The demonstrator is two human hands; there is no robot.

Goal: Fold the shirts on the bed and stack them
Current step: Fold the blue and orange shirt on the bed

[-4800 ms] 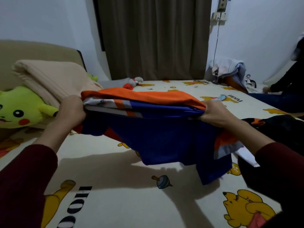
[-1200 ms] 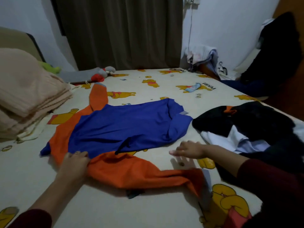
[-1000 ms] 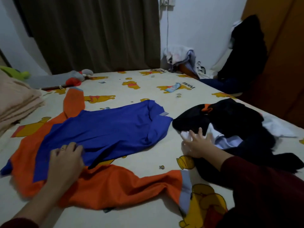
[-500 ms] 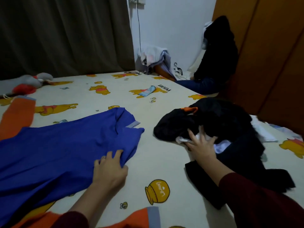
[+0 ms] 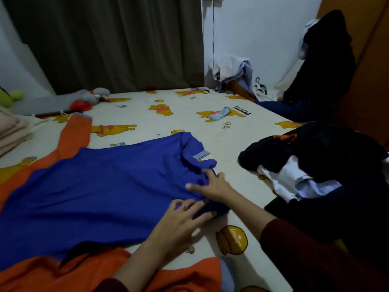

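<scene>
The blue and orange shirt (image 5: 101, 192) lies spread on the bed (image 5: 210, 144), its hem end bunched at the right where both hands work. The likeliest trouble is that this rumpled edge gets folded in as it is: the cloth under the fingers is ridged, and a fold taken over those wrinkles would come out lopsided and sit badly in a stack. The near orange sleeve (image 5: 179, 277) lies under the left forearm, so a pull on the body could drag it askew. The pile of dark and white clothes (image 5: 311, 165) lies just beside the hem and could catch a sweep to the right. As for the grip, the left hand (image 5: 183, 220) rests with fingers spread nearly straight on the blue cloth, pressing rather than holding; the right hand (image 5: 212, 184) lies beside it, fingers slightly bent on the bunched edge, and whether it pinches any cloth I cannot tell.
</scene>
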